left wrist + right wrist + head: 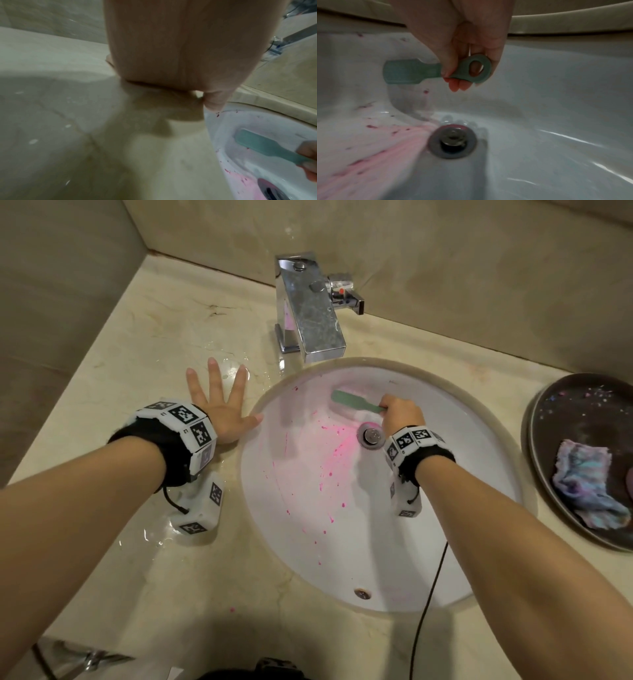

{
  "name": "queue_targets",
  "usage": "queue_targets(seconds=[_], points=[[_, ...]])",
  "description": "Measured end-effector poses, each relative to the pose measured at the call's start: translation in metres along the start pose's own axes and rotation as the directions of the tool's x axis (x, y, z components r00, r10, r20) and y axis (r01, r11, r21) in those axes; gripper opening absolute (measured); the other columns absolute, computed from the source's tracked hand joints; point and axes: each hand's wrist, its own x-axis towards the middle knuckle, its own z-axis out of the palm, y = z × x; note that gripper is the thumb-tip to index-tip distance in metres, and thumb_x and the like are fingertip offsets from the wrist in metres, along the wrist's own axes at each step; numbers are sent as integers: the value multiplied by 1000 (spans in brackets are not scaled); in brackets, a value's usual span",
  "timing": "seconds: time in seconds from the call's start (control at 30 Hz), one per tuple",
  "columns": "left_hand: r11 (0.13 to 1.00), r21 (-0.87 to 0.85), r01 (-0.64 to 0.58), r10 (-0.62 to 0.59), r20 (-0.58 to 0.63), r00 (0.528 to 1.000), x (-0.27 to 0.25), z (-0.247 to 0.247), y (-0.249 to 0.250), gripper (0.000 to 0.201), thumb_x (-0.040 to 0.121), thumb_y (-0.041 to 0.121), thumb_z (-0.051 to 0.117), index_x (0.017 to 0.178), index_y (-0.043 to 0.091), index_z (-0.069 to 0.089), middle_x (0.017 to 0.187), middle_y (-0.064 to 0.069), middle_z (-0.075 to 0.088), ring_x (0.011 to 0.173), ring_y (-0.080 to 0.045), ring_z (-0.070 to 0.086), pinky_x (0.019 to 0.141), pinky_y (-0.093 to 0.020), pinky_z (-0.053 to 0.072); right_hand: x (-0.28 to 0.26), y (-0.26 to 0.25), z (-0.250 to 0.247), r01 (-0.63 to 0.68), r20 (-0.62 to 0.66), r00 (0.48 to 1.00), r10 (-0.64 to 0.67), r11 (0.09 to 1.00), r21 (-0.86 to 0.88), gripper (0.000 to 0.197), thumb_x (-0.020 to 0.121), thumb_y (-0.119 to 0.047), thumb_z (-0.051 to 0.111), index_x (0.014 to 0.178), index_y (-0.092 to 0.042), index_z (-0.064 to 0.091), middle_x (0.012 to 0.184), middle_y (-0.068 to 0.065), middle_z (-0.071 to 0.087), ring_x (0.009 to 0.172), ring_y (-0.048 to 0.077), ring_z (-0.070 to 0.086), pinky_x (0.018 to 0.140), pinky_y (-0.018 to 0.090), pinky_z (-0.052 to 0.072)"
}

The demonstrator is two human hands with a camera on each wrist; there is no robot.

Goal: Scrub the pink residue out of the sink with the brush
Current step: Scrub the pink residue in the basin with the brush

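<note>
A white oval sink point(455, 474) is set into a beige marble counter. Pink residue point(329, 446) streaks and speckles the bowl left of the metal drain point(371, 434), seen again as pink residue point(385, 155) beside the drain point(452, 142) in the right wrist view. My right hand point(400, 414) grips the handle of a green brush point(352, 401), its head against the bowl's far wall. The brush point(412, 71) has a ring at the handle's end; the brush point(264, 146) also shows in the left wrist view. My left hand point(219, 402) rests flat on the wet counter, fingers spread, thumb at the sink's rim.
A chrome faucet point(308, 309) stands behind the sink. A dark round plate point(582, 412) at the right holds a crumpled bluish cloth point(585, 487). Water lies on the counter point(137, 364) around my left hand. A black cable point(428, 604) crosses the sink's front rim.
</note>
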Motion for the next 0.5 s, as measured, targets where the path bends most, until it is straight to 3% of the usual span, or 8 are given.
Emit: queue_targets(seconds=[0.13, 0.27, 0.37, 0.5], points=[[1000, -3, -2, 2, -5, 1000, 1, 0, -1, 80, 93, 53, 37, 145, 32, -20, 149, -8, -36, 134, -43, -31, 112, -54, -12, 8, -27, -1, 110, -77, 991, -111, 994, -16, 25, 95, -2, 40, 111, -11, 57, 96, 19, 65, 88, 33, 61, 65, 30, 38], [1000, 13, 1, 0, -19, 1000, 5, 3, -2, 80, 92, 55, 36, 145, 32, -19, 149, -9, -35, 134, -44, -30, 112, -54, -11, 11, -7, -7, 17, -129, 992, -13, 999, 32, 25, 95, -2, 40, 110, -9, 59, 100, 18, 64, 90, 33, 60, 67, 28, 37], [1000, 19, 1, 0, -33, 999, 8, 5, -3, 81, 92, 56, 37, 145, 32, -19, 149, -9, -35, 134, -44, -30, 112, -55, -11, 2, 3, -3, -53, -72, 996, 55, 998, 36, 25, 94, -2, 42, 111, -8, 60, 101, 19, 65, 92, 34, 60, 67, 28, 36], [1000, 15, -3, 3, -42, 999, 9, 6, -4, 81, 92, 55, 38, 145, 32, -18, 149, -9, -34, 134, -44, -30, 112, -54, -11, -2, -16, 1, 41, -15, 999, -41, 999, 19, 23, 92, -4, 47, 111, -8, 60, 99, 17, 66, 90, 32, 61, 66, 27, 36]])
